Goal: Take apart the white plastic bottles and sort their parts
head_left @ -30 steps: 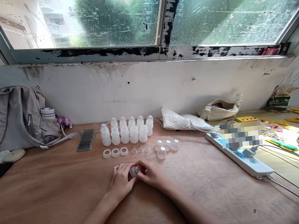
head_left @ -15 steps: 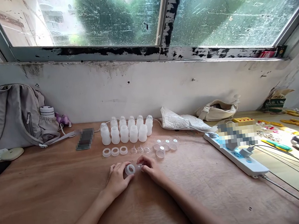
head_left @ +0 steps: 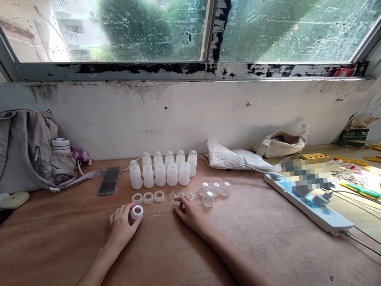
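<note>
The left hand (head_left: 123,223), palm down at the end of a forearm slanting in from lower left, has thumb and fingers clamped around a translucent white plastic ring (head_left: 137,212) on the brown wooden table (head_left: 274,248). The right hand (head_left: 190,212) bends inward, its fingertips at a small clear plastic piece (head_left: 175,205); whether they grip it, I cannot tell. Pale characters on the dark green bag (head_left: 354,136) are too small to read.

Your place looks like a worn room in a home. A backpack (head_left: 12,149) and power strip (head_left: 311,204) share your wooden tabletop (head_left: 176,259) beneath a paint-chipped window (head_left: 163,26).
</note>
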A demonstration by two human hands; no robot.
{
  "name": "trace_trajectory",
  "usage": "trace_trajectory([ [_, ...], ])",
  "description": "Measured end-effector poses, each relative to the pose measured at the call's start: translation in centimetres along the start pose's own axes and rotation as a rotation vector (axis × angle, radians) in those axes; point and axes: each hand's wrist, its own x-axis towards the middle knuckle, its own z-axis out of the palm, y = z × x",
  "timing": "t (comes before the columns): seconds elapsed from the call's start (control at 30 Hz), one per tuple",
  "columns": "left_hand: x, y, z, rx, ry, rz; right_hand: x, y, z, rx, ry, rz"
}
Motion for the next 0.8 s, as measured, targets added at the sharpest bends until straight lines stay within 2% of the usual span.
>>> trace_trajectory([
  [0.6, -0.09, -0.11, 0.1, 0.074, -0.026, -0.061, 0.01, 0.32, 0.27, 0.004, 0.023, -0.007],
  [0.8, -0.24, -0.1, 0.16, 0.067, 0.031, -0.033, 0.04, 0.08, 0.02, 0.012, 0.028, -0.002],
])
